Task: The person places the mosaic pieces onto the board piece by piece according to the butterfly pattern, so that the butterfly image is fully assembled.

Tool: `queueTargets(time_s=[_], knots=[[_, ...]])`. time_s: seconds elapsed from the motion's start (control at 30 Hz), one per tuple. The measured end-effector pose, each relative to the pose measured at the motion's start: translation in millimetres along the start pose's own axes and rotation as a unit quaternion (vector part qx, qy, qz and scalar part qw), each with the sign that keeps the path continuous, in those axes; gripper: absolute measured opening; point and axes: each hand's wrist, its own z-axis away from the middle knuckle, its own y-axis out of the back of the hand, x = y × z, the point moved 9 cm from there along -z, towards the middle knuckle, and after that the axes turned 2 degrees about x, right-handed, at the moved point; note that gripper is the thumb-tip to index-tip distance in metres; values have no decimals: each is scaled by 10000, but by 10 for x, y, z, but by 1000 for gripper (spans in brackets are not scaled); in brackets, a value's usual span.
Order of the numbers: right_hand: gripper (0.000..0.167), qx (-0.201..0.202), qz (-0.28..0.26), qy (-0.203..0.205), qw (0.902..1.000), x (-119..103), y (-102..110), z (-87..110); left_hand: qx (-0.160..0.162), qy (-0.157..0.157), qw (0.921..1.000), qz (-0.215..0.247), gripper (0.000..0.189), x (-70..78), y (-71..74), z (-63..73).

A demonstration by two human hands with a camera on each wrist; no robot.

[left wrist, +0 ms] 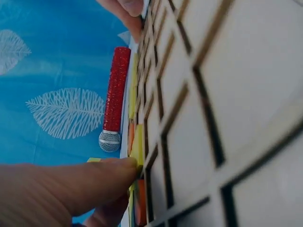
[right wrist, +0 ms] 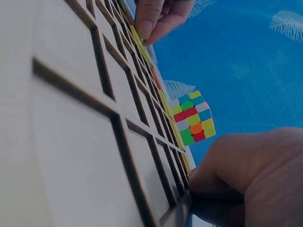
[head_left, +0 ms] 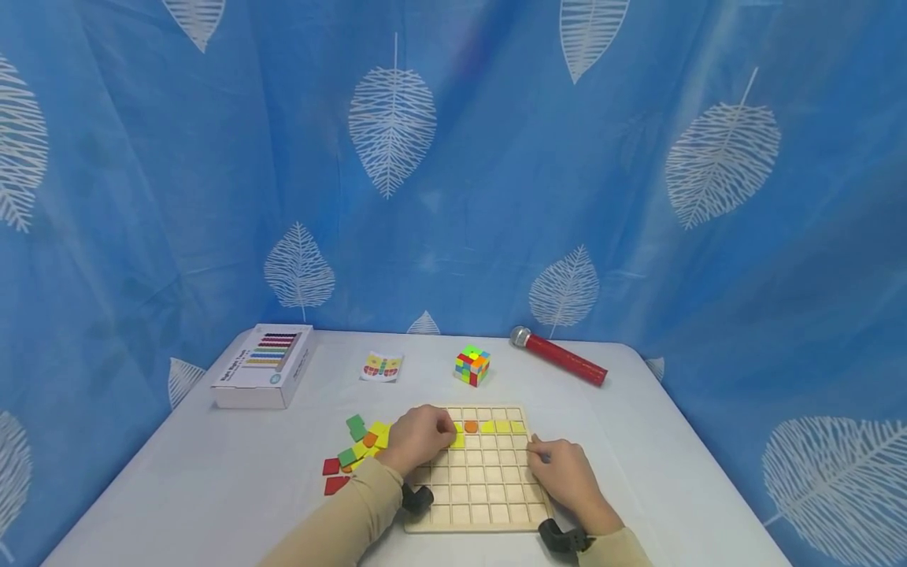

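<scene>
A wooden grid board lies on the table. Along its far rows sit yellow square tiles and an orange round tile. My left hand is over the board's far left, thumb and finger pinching a yellow tile at the grid. Beside that thumb, an orange piece shows in the left wrist view. At the board's right edge, my right hand grips the rim between thumb and fingers; the right wrist view shows its thumb on the edge, other fingers partly hidden.
Left of the board lies a loose pile of green, yellow, orange and red tiles. Farther back are a white box, a small pattern card, a puzzle cube and a red microphone. A blue leaf-patterned curtain surrounds the table.
</scene>
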Motion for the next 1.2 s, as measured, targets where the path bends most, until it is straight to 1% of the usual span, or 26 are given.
queueTargets(time_s=[0.1, 0.17, 0.2, 0.27, 0.37, 0.5, 0.6, 0.7, 0.77, 0.87, 1.03, 1.2], knots=[[22, -15, -42, -14, 10000, 4, -5, 3, 53, -19, 9999, -98, 9, -8, 5, 14], [23, -8, -69, -14, 10000, 4, -2, 8, 106, 66, 9999, -71, 5, -43, 35, 35], [23, -10, -75, -11, 10000, 4, -2, 10, 147, 144, 9998, -50, 3, -76, 69, 49], [23, -6, -85, 5, 10000, -1, -4, 2, 301, 338, 9990, 10, 2, -181, 193, 77], [24, -15, -96, -7, 10000, -3, -5, -1, 521, 747, 9957, 145, 6, -458, 437, 139], [25, -85, -90, -41, 9999, 9, -12, 1, 674, 1252, 9893, 330, 12, -938, 748, 259], [25, -112, -60, -51, 9999, 20, -12, 5, 746, 1526, 9844, 450, 18, -1261, 891, 343], [24, -91, -67, -32, 9999, 22, -14, 8, 827, 1682, 9805, 590, 24, -1474, 945, 401], [24, -81, -68, -45, 9999, 22, 0, -4, 858, 1708, 9789, 728, 27, -1549, 932, 396], [25, -119, -101, -73, 9999, 25, 3, -10, 855, 1751, 9780, 749, 30, -1607, 898, 388], [25, -70, -107, -55, 9999, 42, -5, 10, 778, 1770, 9795, 574, 31, -1633, 860, 423], [24, -37, -108, 24, 9999, 30, 7, -1, 688, 1789, 9797, 581, 33, -1638, 854, 432]])
